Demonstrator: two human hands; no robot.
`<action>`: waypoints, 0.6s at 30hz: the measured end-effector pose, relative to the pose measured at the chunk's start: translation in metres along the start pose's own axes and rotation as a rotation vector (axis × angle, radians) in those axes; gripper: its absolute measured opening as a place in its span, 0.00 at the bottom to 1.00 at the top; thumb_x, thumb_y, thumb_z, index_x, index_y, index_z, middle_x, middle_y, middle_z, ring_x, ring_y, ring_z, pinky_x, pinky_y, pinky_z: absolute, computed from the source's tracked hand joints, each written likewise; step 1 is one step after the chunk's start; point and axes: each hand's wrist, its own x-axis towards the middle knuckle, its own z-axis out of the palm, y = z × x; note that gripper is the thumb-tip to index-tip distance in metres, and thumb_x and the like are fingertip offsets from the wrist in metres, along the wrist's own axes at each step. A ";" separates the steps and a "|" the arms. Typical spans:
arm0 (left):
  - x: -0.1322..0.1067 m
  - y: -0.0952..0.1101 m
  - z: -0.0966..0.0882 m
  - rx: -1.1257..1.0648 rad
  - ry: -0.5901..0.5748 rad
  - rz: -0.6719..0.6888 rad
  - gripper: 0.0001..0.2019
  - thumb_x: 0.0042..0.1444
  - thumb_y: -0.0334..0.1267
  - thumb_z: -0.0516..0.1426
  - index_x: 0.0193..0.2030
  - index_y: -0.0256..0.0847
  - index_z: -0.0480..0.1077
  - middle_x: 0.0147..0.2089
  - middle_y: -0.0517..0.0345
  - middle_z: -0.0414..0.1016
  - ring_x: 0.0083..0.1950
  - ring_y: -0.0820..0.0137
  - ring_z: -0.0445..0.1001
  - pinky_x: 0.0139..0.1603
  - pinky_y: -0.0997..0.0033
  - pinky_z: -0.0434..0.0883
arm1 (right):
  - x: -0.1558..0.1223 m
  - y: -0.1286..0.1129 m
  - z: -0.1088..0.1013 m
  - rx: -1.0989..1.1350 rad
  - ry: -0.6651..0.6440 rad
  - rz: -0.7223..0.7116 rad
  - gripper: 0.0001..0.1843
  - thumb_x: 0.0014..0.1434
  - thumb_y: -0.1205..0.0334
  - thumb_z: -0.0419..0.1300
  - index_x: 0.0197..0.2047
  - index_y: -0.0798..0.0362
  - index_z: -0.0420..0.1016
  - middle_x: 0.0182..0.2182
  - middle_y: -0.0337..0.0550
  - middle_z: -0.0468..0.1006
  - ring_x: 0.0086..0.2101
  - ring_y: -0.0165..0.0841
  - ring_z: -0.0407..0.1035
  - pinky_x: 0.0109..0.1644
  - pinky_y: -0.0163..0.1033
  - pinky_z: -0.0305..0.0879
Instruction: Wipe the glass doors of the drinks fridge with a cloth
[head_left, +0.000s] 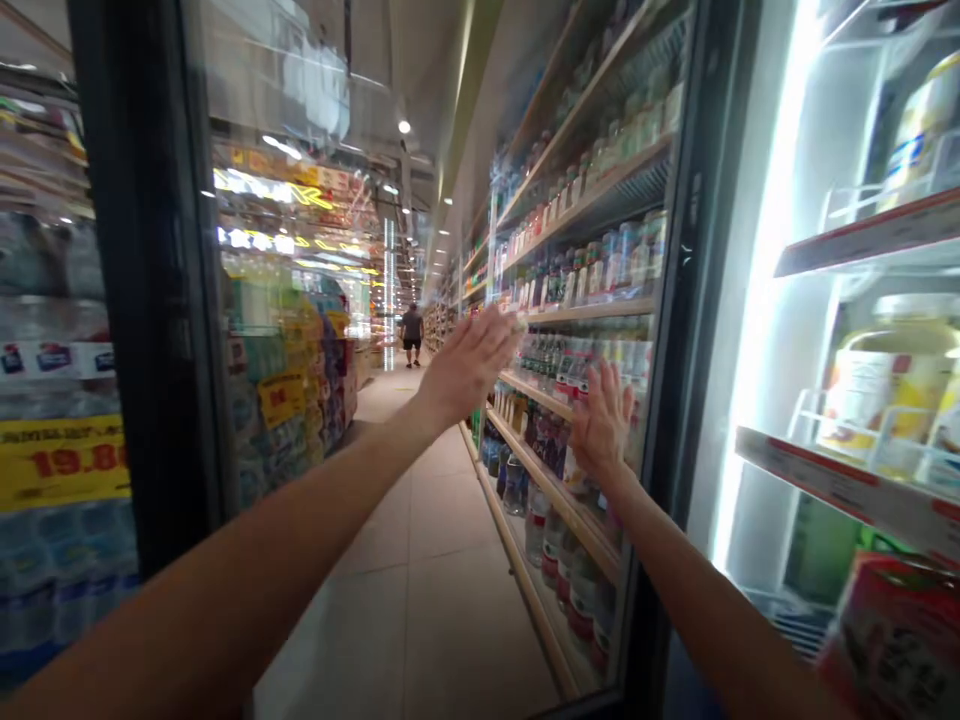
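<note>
My left hand (pixel 472 365) reaches out across the glass door (pixel 337 560), fingers stretched and palm down toward the right. It holds nothing that I can see. Lower and farther right, my right hand (pixel 602 420) is raised with its fingers apart, also without anything visible in it. Both hands appear in front of the glass, near its dark frame (pixel 679 300). Whether either palm touches the pane cannot be made out. Through the glass, shelves of bottles (pixel 577 370) show just behind my hands.
At the right is a lit refrigerator shelf (pixel 847 480) with a yellow drink bottle (pixel 885 370); a red package (pixel 892 630) lies below. Bottled water packs (pixel 67 560) and a yellow price sign (pixel 64 462) are at left. A person (pixel 412 333) stands far down the aisle.
</note>
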 end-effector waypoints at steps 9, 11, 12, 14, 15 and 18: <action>-0.053 -0.003 -0.013 0.047 -0.115 0.268 0.25 0.61 0.33 0.46 0.65 0.43 0.53 0.68 0.57 0.53 0.70 0.67 0.44 0.69 0.62 0.48 | 0.006 -0.037 0.015 0.012 0.004 -0.005 0.30 0.63 0.62 0.46 0.67 0.51 0.46 0.64 0.53 0.56 0.65 0.41 0.43 0.64 0.57 0.45; -0.049 -0.014 -0.018 0.115 -0.024 0.048 0.25 0.61 0.32 0.46 0.66 0.40 0.52 0.68 0.54 0.53 0.71 0.63 0.43 0.68 0.59 0.48 | 0.005 -0.038 0.016 0.014 0.019 -0.013 0.31 0.63 0.62 0.46 0.68 0.51 0.45 0.64 0.53 0.56 0.65 0.42 0.43 0.64 0.58 0.45; -0.047 -0.018 -0.020 0.142 0.015 -0.051 0.25 0.60 0.31 0.46 0.66 0.39 0.52 0.68 0.53 0.53 0.71 0.62 0.42 0.68 0.57 0.49 | 0.005 -0.037 0.016 0.014 0.026 -0.016 0.30 0.63 0.62 0.46 0.68 0.51 0.45 0.64 0.53 0.56 0.65 0.42 0.43 0.64 0.58 0.45; -0.048 -0.017 -0.022 0.158 0.046 -0.102 0.25 0.60 0.30 0.46 0.65 0.39 0.52 0.68 0.52 0.53 0.71 0.61 0.41 0.68 0.56 0.49 | 0.004 -0.037 0.015 0.009 0.027 -0.012 0.30 0.63 0.62 0.45 0.68 0.51 0.45 0.64 0.54 0.56 0.65 0.42 0.43 0.64 0.58 0.45; -0.052 -0.013 -0.021 0.149 0.027 -0.043 0.25 0.60 0.30 0.46 0.65 0.39 0.53 0.68 0.54 0.53 0.71 0.61 0.41 0.68 0.57 0.48 | 0.004 -0.037 0.015 0.007 0.026 -0.015 0.30 0.63 0.62 0.45 0.67 0.51 0.46 0.64 0.54 0.57 0.65 0.42 0.44 0.64 0.58 0.45; -0.068 -0.002 -0.019 0.108 -0.045 0.217 0.23 0.61 0.33 0.46 0.64 0.42 0.56 0.68 0.60 0.53 0.71 0.65 0.43 0.69 0.62 0.47 | 0.004 -0.035 0.015 0.002 0.012 -0.024 0.30 0.63 0.62 0.46 0.67 0.51 0.47 0.64 0.54 0.57 0.65 0.42 0.44 0.64 0.57 0.46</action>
